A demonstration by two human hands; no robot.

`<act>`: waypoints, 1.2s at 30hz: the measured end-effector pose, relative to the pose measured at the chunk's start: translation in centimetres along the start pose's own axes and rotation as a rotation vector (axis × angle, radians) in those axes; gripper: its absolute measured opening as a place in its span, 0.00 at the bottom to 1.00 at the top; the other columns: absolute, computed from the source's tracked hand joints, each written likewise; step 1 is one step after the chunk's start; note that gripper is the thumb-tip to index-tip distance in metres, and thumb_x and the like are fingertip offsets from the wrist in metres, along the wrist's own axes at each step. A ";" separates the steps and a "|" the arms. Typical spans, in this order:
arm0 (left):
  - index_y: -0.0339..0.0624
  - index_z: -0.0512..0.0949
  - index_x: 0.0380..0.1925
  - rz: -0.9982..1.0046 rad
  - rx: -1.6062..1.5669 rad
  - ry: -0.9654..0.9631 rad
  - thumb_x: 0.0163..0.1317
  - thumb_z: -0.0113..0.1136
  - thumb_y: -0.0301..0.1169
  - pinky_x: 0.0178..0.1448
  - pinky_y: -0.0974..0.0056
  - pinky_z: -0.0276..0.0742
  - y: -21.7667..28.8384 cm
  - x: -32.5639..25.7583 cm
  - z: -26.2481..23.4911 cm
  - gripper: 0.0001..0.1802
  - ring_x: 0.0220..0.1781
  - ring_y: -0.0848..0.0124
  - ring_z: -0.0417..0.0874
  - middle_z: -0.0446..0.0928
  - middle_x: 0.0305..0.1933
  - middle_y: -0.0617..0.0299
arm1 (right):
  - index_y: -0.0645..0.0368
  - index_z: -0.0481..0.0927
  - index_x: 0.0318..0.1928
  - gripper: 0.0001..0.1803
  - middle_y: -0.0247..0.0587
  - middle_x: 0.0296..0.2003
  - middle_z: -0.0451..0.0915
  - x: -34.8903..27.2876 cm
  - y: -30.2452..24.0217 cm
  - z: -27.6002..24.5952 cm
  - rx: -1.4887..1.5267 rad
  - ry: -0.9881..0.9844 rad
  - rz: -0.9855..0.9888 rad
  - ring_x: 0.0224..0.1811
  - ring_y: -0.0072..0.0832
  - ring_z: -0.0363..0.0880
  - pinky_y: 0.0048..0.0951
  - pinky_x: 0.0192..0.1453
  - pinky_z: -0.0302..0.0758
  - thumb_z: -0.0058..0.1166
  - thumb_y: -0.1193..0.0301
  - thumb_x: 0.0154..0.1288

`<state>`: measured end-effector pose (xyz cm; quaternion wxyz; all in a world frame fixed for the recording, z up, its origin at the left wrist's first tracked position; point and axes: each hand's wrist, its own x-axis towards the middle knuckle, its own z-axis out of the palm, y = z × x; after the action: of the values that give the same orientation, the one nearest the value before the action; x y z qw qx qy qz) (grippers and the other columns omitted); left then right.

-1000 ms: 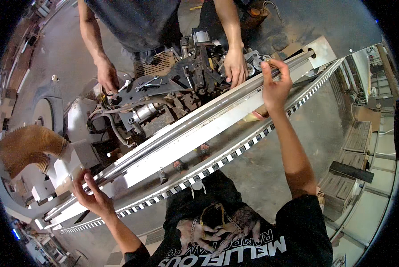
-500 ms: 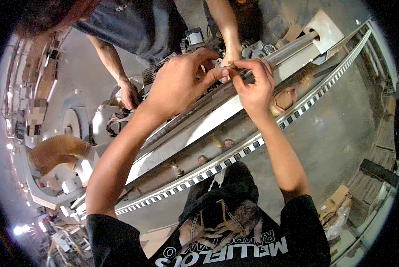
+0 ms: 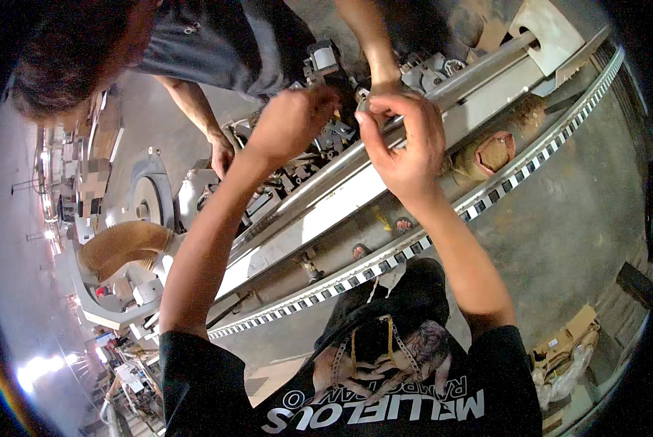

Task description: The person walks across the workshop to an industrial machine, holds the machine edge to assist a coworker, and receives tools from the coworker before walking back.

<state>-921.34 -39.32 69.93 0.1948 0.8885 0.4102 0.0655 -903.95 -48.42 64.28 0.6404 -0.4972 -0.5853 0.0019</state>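
Note:
My left hand [image 3: 291, 125] reaches over the machine, its fingers curled together and in shadow; what they hold, if anything, is hidden. Close by on the right, my right hand [image 3: 412, 142] is bent with thumb and curled fingers drawn together above a long metal rail [image 3: 457, 76]. Anything between its fingertips is too small to make out. Under and beyond both hands lies a cluster of dark metal machine parts [image 3: 334, 135]. Across the machine, a co-worker's hand [image 3: 222, 155] hangs at the left, and the co-worker's other forearm [image 3: 377, 54] reaches down just beyond my right hand.
A long white machine beam [image 3: 341, 200] runs diagonally in front of me, with a black-and-white slotted strip [image 3: 370, 274] along my side. A tan flexible hose [image 3: 119, 251] curves at the left. An opened sack [image 3: 492, 154] lies below the beam. Cardboard [image 3: 570, 335] lies at lower right.
My hands have moved apart. The small metal piece seen at my right fingertips before no longer shows clearly. My left fingers have drawn back and curled; the co-worker's head leans further in.

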 end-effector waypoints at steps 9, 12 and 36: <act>0.52 0.80 0.52 0.126 0.519 -0.252 0.70 0.50 0.36 0.36 0.50 0.84 -3.4 0.0 4.2 0.14 0.32 0.53 0.88 0.84 0.30 0.50 | 0.56 0.79 0.43 0.14 0.40 0.35 0.82 0.2 -0.1 -0.5 -0.006 0.017 -0.052 0.37 0.41 0.81 0.40 0.43 0.74 0.68 0.76 0.57; 0.53 0.80 0.54 0.162 0.540 -0.249 0.70 0.50 0.35 0.37 0.50 0.84 -3.6 -0.3 4.2 0.15 0.33 0.54 0.88 0.85 0.32 0.50 | 0.59 0.80 0.41 0.13 0.39 0.36 0.83 -0.1 -0.1 -0.7 0.010 -0.017 -0.014 0.39 0.39 0.81 0.38 0.48 0.76 0.69 0.79 0.57; 0.44 0.80 0.47 0.132 0.394 -0.295 0.64 0.53 0.29 0.47 0.51 0.85 -1.9 -0.2 3.9 0.13 0.44 0.52 0.87 0.83 0.43 0.52 | 0.56 0.81 0.39 0.12 0.37 0.35 0.83 -0.3 -0.2 -0.2 -0.030 -0.033 0.001 0.39 0.37 0.81 0.37 0.48 0.75 0.70 0.78 0.56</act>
<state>-921.75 -39.53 65.64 0.0709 0.9341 0.3235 -0.1334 -904.03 -48.84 64.20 0.6231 -0.5069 -0.5956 0.0018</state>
